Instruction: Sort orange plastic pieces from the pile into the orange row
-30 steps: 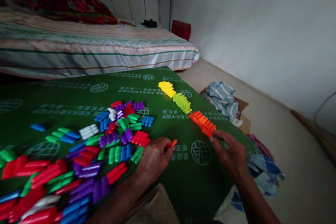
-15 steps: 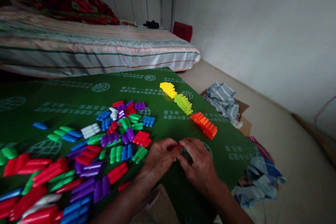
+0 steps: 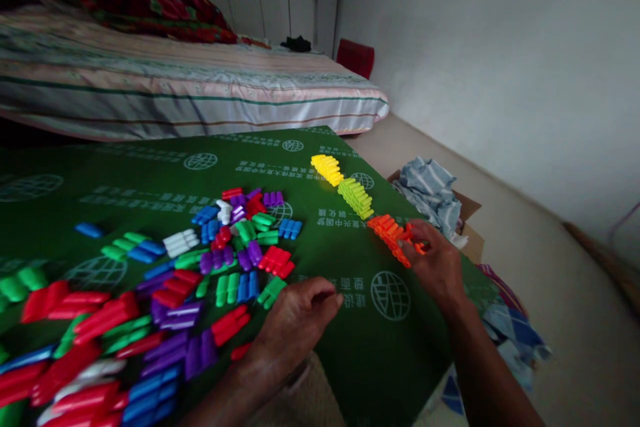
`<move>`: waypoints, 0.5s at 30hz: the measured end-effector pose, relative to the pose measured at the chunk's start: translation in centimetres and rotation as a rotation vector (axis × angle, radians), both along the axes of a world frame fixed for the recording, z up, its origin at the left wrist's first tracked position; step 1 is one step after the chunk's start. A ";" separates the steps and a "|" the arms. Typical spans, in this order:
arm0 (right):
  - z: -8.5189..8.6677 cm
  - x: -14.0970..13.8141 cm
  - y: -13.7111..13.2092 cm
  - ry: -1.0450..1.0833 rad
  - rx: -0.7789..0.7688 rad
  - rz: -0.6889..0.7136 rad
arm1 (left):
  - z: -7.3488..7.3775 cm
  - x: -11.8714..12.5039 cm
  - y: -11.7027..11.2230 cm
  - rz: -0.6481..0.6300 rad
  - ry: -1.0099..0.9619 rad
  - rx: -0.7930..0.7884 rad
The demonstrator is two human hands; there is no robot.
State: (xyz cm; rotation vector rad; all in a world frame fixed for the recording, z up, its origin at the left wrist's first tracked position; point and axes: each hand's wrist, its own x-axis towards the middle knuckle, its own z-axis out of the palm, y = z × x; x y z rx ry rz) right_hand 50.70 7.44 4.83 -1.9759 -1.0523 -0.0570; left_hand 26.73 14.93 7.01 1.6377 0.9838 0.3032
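Observation:
My right hand is at the near end of the orange row of small plastic tube-like pieces, its thumb and fingers pinched on an orange piece there. The hand covers part of the row's end. My left hand hovers over the table's near side with curled fingers, thumb near the index finger; whether anything is inside is hidden. Farther along the same line lie a lime-green row and a yellow row. Left of my left hand are scattered tube pieces, including a red group and a green group.
The green printed tabletop ends in an edge at the right. Beyond it stand a cardboard box with grey cloth and more fabric lower down. A bed is behind the table, beside a white wall.
My right hand has left my left hand and moved right and away from me to the orange row, carrying a small orange piece. My left hand has stayed near its place; the view has shifted slightly.

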 end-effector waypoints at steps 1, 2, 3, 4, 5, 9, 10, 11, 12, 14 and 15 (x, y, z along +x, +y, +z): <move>0.4 -0.2 -0.2 0.039 0.023 -0.009 | -0.1 -0.1 0.0 -0.003 0.011 0.007; 0.8 -0.2 -0.5 0.082 0.054 -0.026 | -0.2 -0.2 0.0 -0.004 0.028 0.016; 1.2 -0.1 -0.8 0.129 0.092 -0.052 | -0.2 -0.3 0.0 -0.005 0.045 0.027; 1.6 0.3 -1.1 0.172 0.136 -0.089 | -0.3 -0.4 0.1 -0.005 0.057 0.040; 2.0 1.0 -1.4 0.210 0.172 -0.131 | -0.4 -0.4 0.2 -0.003 0.062 0.054; 1.8 5.4 -2.2 0.341 0.192 -0.245 | -0.8 -0.5 0.4 -0.002 0.064 0.092; 1.4 6.4 -2.2 0.378 0.176 -0.249 | -0.8 -0.5 0.4 -0.002 0.069 0.098; 1.0 7.2 -2.2 0.418 0.163 -0.237 | -0.8 -0.5 0.4 -0.002 0.075 0.102; 0.5 7.6 -2.1 0.454 0.159 -0.214 | -0.9 -0.5 0.3 -0.003 0.080 0.104; -0.5 7.5 -1.7 0.478 0.158 -0.152 | -1.0 -0.4 0.2 -0.004 0.083 0.099; -0.9 7.1 -1.6 0.463 0.157 -0.115 | -1.0 -0.3 0.1 -0.005 0.083 0.097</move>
